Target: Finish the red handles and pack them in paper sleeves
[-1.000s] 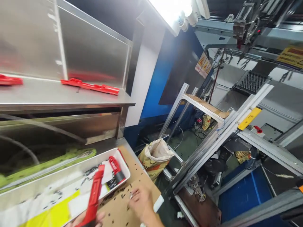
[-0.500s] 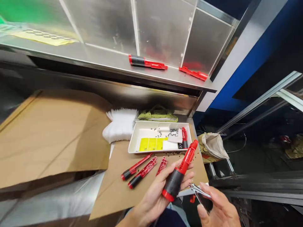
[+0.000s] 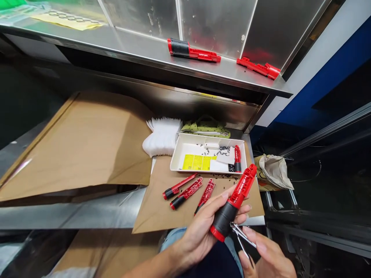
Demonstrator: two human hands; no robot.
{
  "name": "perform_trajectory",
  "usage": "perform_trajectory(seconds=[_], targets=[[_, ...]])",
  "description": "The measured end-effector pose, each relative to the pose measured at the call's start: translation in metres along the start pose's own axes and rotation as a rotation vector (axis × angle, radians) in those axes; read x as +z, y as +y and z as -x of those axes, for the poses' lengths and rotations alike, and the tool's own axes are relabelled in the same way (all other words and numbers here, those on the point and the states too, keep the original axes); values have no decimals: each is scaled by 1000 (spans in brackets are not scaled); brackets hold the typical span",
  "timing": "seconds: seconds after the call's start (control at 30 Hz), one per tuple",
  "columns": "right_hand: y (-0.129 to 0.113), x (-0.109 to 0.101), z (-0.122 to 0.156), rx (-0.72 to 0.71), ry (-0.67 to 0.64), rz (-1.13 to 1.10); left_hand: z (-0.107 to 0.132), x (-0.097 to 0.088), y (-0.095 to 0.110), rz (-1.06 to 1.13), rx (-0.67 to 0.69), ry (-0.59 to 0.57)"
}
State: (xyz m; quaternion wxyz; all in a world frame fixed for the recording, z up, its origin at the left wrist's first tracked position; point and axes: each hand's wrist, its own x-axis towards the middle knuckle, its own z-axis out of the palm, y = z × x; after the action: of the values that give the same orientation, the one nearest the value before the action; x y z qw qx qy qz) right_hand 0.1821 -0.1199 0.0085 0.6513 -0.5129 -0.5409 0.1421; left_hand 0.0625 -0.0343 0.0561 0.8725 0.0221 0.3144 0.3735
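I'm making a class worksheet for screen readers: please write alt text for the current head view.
A person's left hand holds a red-and-black part while the right hand holds a small metal tool, its tip at or very near the part. Beyond, three similar parts lie on cardboard before a white tray; two more parts lie on a metal shelf.

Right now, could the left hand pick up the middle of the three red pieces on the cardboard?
Probably not without letting go first: the left hand is holding a red-and-black part. Otherwise, the way looks free, as the middle piece lies nearby on the cardboard with nothing on top.
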Motion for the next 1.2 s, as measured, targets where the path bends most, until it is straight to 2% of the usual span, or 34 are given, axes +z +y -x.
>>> perform_trajectory(seconds=[0.37, 0.83, 0.97, 1.1, 1.2], targets=[[5, 4, -4, -35, -14, -11, -4, 0, 3, -35, -28, 60], [7, 2, -4, -39, -56, 12, -10, -6, 1, 2, -46, -33], [6, 2, -7, -46, -68, 16, -10, -4, 1, -19, -70, -10], [14, 4, -9, -143, -54, 22, -9, -1, 3, -50, -76, 3], [25, -3, -2, -236, -64, 37, -8, 0, 3, -52, -77, 18]])
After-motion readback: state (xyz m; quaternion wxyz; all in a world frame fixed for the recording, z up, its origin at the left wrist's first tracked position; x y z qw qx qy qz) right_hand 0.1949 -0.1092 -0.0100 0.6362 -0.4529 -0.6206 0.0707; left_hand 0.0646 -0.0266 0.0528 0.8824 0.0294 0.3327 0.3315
